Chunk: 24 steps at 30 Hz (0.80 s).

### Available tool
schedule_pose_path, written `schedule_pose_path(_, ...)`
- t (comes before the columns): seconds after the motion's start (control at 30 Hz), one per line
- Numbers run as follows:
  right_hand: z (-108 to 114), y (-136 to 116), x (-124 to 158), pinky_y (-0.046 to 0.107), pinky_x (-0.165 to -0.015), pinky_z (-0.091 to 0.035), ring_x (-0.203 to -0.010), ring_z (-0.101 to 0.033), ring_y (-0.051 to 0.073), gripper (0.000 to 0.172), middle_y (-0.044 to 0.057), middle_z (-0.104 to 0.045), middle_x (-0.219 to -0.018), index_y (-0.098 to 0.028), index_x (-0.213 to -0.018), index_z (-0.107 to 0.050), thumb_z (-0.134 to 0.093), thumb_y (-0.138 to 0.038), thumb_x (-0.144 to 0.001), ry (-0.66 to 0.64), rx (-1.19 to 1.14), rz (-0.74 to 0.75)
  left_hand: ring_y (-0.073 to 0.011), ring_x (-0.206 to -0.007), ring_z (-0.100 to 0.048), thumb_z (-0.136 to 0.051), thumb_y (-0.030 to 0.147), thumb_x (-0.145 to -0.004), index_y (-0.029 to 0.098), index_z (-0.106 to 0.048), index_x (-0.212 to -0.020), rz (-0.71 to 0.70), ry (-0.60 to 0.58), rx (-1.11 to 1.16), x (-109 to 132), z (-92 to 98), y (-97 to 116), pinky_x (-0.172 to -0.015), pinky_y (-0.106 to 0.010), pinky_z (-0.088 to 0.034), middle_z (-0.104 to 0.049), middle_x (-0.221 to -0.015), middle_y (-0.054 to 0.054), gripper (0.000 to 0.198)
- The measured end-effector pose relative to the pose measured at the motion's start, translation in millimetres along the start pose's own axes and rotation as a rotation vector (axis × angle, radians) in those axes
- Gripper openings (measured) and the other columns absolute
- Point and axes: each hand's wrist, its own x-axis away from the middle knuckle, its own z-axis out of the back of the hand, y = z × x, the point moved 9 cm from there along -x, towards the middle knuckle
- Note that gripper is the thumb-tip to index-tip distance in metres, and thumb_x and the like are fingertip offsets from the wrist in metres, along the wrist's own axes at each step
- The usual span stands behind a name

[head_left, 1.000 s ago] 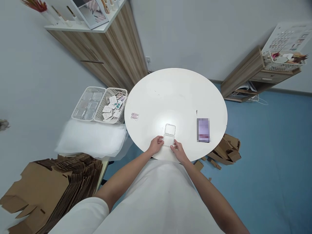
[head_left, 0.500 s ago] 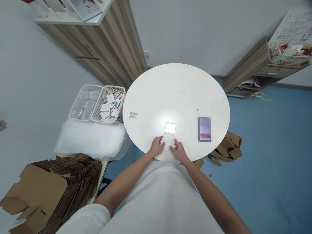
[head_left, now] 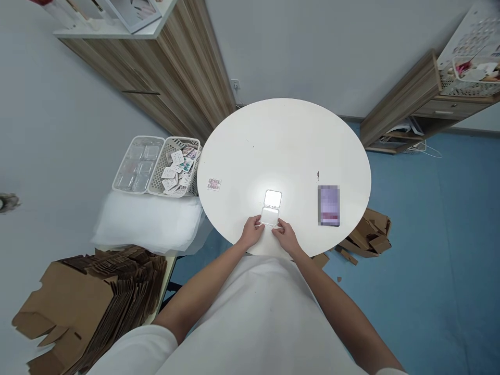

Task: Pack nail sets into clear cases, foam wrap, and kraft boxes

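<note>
A small clear plastic case [head_left: 271,207] lies open on the round white table [head_left: 285,146], near its front edge, lid flat toward the far side. My left hand [head_left: 251,232] pinches the case's near left corner. My right hand [head_left: 286,235] pinches its near right corner. Both hands rest on the tabletop with fingers curled onto the case.
A small printed card [head_left: 214,184] lies on the table's left side and a purple phone [head_left: 328,205] on the right. Two white baskets [head_left: 158,165] stand left of the table. Flattened cardboard boxes [head_left: 89,302] are stacked at lower left; more cardboard [head_left: 367,237] lies on the blue floor.
The case's lid has swung from upright to lying flat on the table. Both hands stayed at the near edge of the case.
</note>
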Motion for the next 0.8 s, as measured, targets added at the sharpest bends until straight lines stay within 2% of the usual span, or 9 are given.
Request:
schedule_pose_path(0.3,3.6,-4.3,-12.2,0.033,-0.08,-0.046,-0.091,-0.056,0.018,0.06,0.008,-0.045,-0.119,-0.023,-0.123,-0.044,-0.058,-0.037,-0.066,0.007,0.024,-0.012,-0.0187,-0.105,-0.048,-0.055,0.018,-0.076,0.018,-0.047,-0.117,-0.014,-0.006,0.029,-9.7,0.1,10.2,-0.086,-0.032,-0.043,-0.048,-0.117,-0.011,0.042)
schedule_pose_path(0.47,4.3,-2.6,-13.3,0.031,-0.079,-0.046,-0.092,-0.054,0.017,0.058,0.006,-0.046,-0.115,-0.026,-0.122,-0.044,-0.058,-0.036,-0.067,-0.016,0.03,0.014,-0.0184,-0.106,-0.049,-0.057,0.019,-0.075,0.019,-0.046,-0.116,0.008,-0.003,0.024,-6.1,6.2,3.0,-0.085,-0.031,-0.043,-0.048,-0.119,-0.01,0.042)
schedule_pose_path(0.6,5.1,1.1,-12.0,0.03,-0.077,-0.046,-0.089,-0.054,0.015,0.057,0.005,-0.046,-0.112,-0.025,-0.12,-0.043,-0.057,-0.037,-0.066,0.022,0.014,0.02,-0.017,-0.103,-0.05,-0.057,0.019,-0.074,0.019,-0.048,-0.115,0.01,-0.007,-0.003,-3.4,18.8,-5.4,-0.084,-0.03,-0.043,-0.05,-0.117,-0.01,0.042)
schedule_pose_path(0.67,6.3,4.0,-9.5,0.03,-0.072,-0.046,-0.081,-0.053,0.015,0.052,0.004,-0.049,-0.104,-0.025,-0.115,-0.047,-0.057,-0.039,-0.066,0.053,0.014,0.01,-0.0164,-0.099,-0.051,-0.056,0.019,-0.074,0.018,-0.05,-0.113,0.016,-0.022,-0.02,-3.4,27.0,-9.0,-0.083,-0.03,-0.043,-0.052,-0.114,-0.009,0.039)
schedule_pose_path(0.8,7.3,6.0,-0.8,0.026,-0.057,-0.041,-0.061,-0.045,0.012,0.033,-0.002,-0.049,-0.074,-0.022,-0.09,-0.052,-0.056,-0.044,-0.066,0.11,0.033,0.005,-0.0143,-0.09,-0.055,-0.056,0.02,-0.073,0.017,-0.055,-0.106,0.035,-0.039,-0.037,-5.7,47.7,-13.8,-0.083,-0.03,-0.042,-0.058,-0.103,-0.007,0.033)
